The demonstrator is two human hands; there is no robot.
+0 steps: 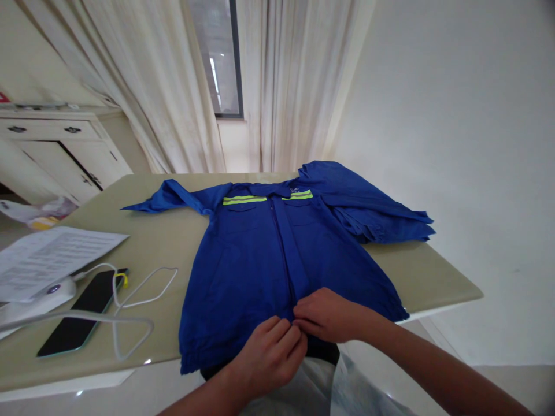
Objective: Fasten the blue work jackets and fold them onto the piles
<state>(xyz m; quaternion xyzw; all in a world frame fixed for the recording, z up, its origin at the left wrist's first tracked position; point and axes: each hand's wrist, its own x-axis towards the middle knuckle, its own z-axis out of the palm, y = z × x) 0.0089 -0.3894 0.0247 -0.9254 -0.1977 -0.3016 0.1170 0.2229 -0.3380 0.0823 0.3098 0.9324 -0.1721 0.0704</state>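
A blue work jacket with yellow-green reflective stripes lies front-up on a beige table, collar away from me. Its sleeves are spread to the left and right. My left hand and my right hand meet at the jacket's bottom hem, at the lower end of the front closure. The fingers of both hands are curled and pinch the fabric there. The fingertips hide the closure's end.
A black phone with a white cable lies at the table's left, beside printed papers and a white device. A white cabinet, curtains and a window stand behind. White floor shows at the right.
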